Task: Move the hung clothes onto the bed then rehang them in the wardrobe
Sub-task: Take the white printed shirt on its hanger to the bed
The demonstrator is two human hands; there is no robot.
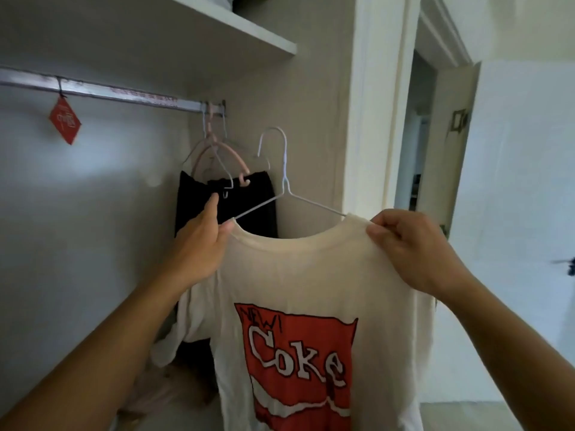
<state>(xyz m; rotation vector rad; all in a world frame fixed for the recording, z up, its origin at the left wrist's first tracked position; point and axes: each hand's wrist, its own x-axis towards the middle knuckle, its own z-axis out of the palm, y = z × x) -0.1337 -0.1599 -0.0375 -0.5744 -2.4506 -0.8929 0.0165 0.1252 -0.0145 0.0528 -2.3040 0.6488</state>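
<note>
A cream T-shirt (298,275) with a red Coke print hangs on a white wire hanger (281,169) in front of me, below the wardrobe rail (102,91). My left hand (202,237) pinches the shirt's left shoulder at the hanger's arm. My right hand (404,244) pinches the shirt's right shoulder over the hanger's other end. The hanger's hook is free in the air, off the rail. A black garment (249,206) hangs behind it at the rail's right end, beside a pink hanger (224,154) and other bare wire hangers.
A white shelf (242,29) runs above the rail. A red tag (64,121) dangles from the rail at left. The wardrobe's white door frame (370,104) stands at right, with an open doorway (417,135) beyond. Light cloth lies on the wardrobe floor (174,393).
</note>
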